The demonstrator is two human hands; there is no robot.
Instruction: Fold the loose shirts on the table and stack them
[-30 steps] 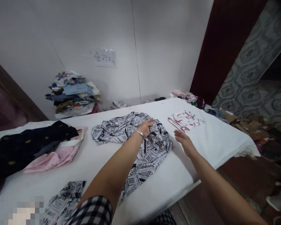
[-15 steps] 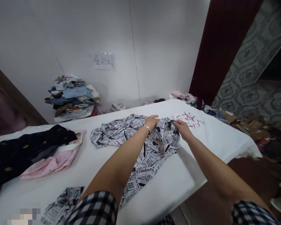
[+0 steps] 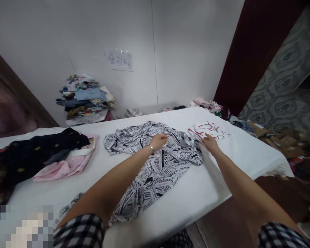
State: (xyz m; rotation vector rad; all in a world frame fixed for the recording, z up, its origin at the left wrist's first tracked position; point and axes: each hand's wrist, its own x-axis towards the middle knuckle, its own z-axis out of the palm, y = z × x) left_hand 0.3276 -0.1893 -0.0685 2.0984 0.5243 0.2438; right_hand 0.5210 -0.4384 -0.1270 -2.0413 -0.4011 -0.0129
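Left hand [image 3: 159, 141] half-curled over newsprint shirt [image 3: 157, 174] — right hand [image 3: 210, 143] curled at edge (grips unclear)

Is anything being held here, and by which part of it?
Not certain: the right hand is at the right edge of the newspaper-print shirt, perhaps pinching it; the left hand is over its middle, grip unclear.
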